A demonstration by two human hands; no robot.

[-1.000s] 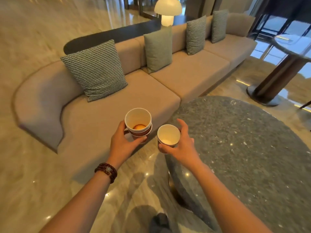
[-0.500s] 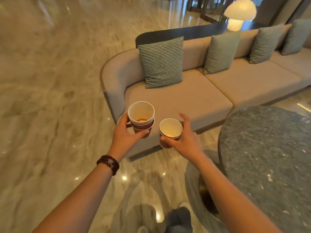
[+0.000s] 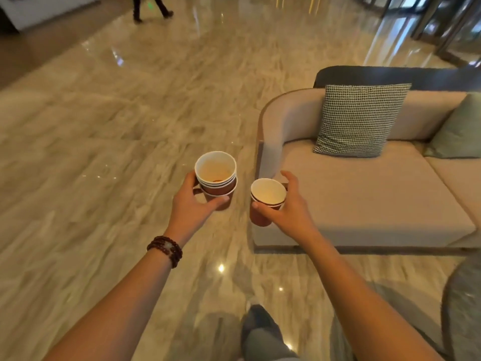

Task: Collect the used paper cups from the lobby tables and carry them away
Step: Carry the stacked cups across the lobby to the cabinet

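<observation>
My left hand (image 3: 191,208) grips a stack of nested paper cups (image 3: 216,175), brown outside and white inside, with a brown stain at the bottom of the top one. My right hand (image 3: 290,213) holds a smaller stack of the same cups (image 3: 266,196), about two nested, its inside white. Both stacks are upright at chest height over the marble floor, a short gap between them. A dark bead bracelet (image 3: 166,250) circles my left wrist.
A beige sofa (image 3: 364,194) with a houndstooth cushion (image 3: 360,119) and a green cushion (image 3: 460,131) stands right of my hands. The grey stone table edge (image 3: 463,308) shows at the lower right. Polished marble floor (image 3: 104,126) spreads left and ahead; a person's legs (image 3: 151,7) walk far off.
My view has swung left: the sofa and the round table slid to the right and open floor now fills the left. Both hands still hold their cups the same way.
</observation>
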